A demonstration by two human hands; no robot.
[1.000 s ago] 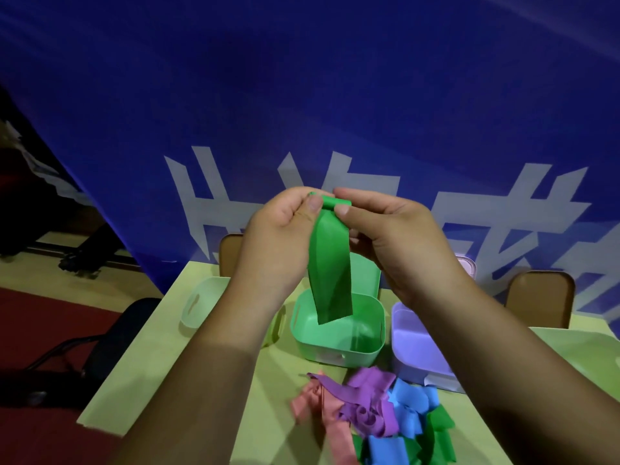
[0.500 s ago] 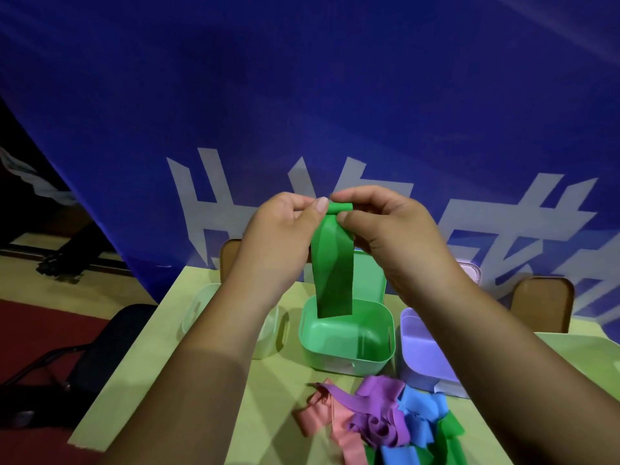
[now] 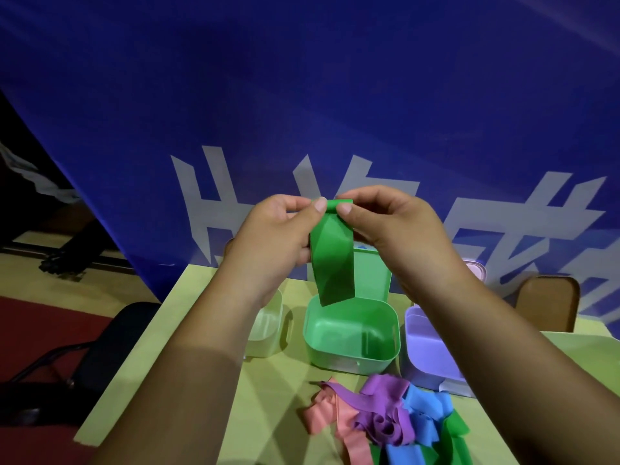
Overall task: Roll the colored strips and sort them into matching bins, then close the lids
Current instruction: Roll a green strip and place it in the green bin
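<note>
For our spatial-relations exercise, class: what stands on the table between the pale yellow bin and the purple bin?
The green bin, its lid open, stands between the pale yellow bin and the purple bin; the head view shows it.

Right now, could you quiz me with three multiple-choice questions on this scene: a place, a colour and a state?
1. Where does the green bin stand?
A) between the pale bin and the purple bin
B) on the floor
C) on a chair

2. What colour is the strip that the left hand and right hand pinch?
A) pink
B) green
C) blue

3. How is the green bin's lid?
A) shut
B) open, standing up behind
C) lying on the floor

Answers: 1 A: those bins flank it. 2 B: it matches the bin below. 3 B: the bin's inside shows.
</note>
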